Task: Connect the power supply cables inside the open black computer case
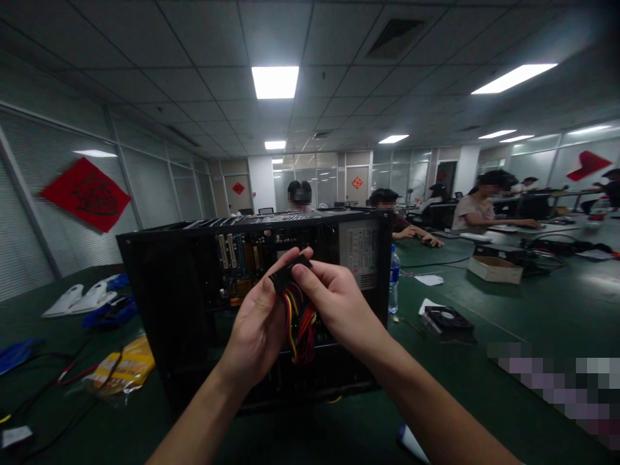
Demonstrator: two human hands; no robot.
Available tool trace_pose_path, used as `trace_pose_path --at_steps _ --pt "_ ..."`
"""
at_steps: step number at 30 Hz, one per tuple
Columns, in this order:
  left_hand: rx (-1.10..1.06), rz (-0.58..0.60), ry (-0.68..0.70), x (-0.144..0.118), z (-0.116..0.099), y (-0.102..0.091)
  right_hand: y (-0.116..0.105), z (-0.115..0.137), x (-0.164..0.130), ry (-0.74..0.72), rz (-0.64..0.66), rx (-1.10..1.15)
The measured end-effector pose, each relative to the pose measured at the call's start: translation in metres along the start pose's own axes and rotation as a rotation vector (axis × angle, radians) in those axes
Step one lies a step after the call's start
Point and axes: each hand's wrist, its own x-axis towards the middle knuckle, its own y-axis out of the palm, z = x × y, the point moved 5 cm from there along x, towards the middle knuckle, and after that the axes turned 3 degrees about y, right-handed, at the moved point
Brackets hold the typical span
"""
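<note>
On the far left of the green table [508, 336], white parts [77, 298] and a yellow packet [123, 369] lie beside an open black computer case [165, 303], its boards and slots exposed. In front of that opening the left hand [259, 323] pinches a black power connector [289, 271] from the left, fingers closed on its side, and the right hand [334, 300] clamps it from the right, thumb and forefinger on its top. Red, yellow and black wires [300, 326] hang from it between the palms. Pulling by the wires or twisting hard could loosen pins or crack the plug. Further right stand a water bottle [394, 279] and a loose fan [448, 319]; other people sit at desks behind.
</note>
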Motion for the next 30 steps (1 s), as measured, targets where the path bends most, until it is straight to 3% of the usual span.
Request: trace_pose_path --at_steps 6,13,30 --pt "0.097 0.009 0.090 -0.003 -0.002 -0.004 0.006 0.002 -0.004 0.012 0.093 -0.052" --pt "0.083 -0.081 0.156 -0.005 -0.001 -0.001 0.009 0.001 -0.006 -0.071 0.145 -0.092" --pt "0.076 -0.078 0.075 -0.004 0.001 0.000 0.007 -0.001 -0.003 -0.074 0.209 -0.124"
